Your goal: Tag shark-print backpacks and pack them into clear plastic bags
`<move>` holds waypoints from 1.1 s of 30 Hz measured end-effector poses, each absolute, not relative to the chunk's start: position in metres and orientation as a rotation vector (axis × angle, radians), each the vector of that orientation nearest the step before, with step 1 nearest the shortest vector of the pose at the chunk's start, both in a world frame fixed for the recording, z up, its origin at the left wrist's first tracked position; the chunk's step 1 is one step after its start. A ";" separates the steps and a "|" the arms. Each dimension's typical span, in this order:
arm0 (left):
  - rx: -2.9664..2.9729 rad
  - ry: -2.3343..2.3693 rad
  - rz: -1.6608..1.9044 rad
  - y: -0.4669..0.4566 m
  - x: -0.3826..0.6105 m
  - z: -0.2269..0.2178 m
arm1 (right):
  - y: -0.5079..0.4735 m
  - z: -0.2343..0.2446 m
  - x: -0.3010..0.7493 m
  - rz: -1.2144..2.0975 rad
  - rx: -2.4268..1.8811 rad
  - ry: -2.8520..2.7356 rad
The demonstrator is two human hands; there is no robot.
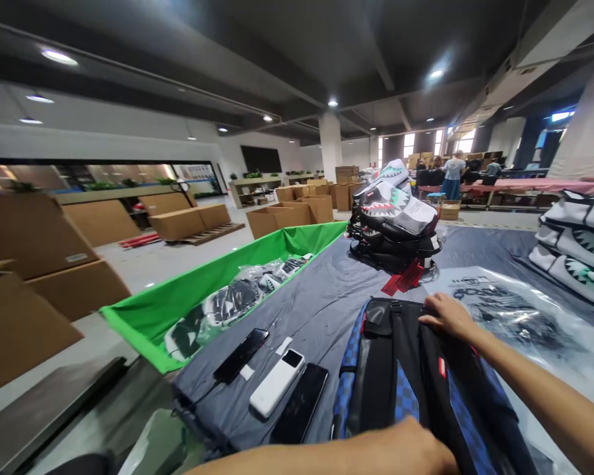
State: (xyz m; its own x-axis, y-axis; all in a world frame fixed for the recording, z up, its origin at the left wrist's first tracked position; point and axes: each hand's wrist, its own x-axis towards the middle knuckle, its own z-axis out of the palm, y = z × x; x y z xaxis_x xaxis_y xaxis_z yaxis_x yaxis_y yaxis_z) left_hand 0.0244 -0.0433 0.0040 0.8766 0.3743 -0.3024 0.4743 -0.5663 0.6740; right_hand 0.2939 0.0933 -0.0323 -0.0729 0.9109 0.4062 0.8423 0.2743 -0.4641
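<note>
A black and blue checkered backpack (383, 369) lies on the grey-covered table in front of me, its shoulder straps facing up. My right hand (445, 316) is at the top of the backpack, fingers curled over the upper end of the right strap. Low in the picture, my left hand (408, 445) is over the lower part of the backpack; motion blurs it and its fingers are hidden. Beneath and to the right of the backpack spreads a clear plastic bag (515, 310) with dark print.
Left of the backpack lie a white power bank (277, 382) and two dark phones. A green-sided bin (143, 330) holds plastic-wrapped bags. Stacked shark-print backpacks (393, 208) stand farther back, with more (581, 244) at right. Cardboard boxes (282, 218) and people are beyond.
</note>
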 end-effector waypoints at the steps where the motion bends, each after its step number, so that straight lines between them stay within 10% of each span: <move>1: 2.251 0.762 0.007 -0.024 0.019 0.019 | 0.097 -0.044 0.295 0.078 -1.611 -1.890; 5: 2.157 1.614 0.601 0.077 0.018 0.036 | 0.106 -0.091 0.300 -0.157 -1.757 -1.727; 11: 1.892 1.872 0.599 0.195 0.057 -0.010 | 0.104 -0.120 0.304 -0.233 -1.476 -1.715; 33: 2.760 1.043 0.519 0.083 0.001 -0.069 | 0.015 -0.133 0.265 -0.524 -1.446 -1.862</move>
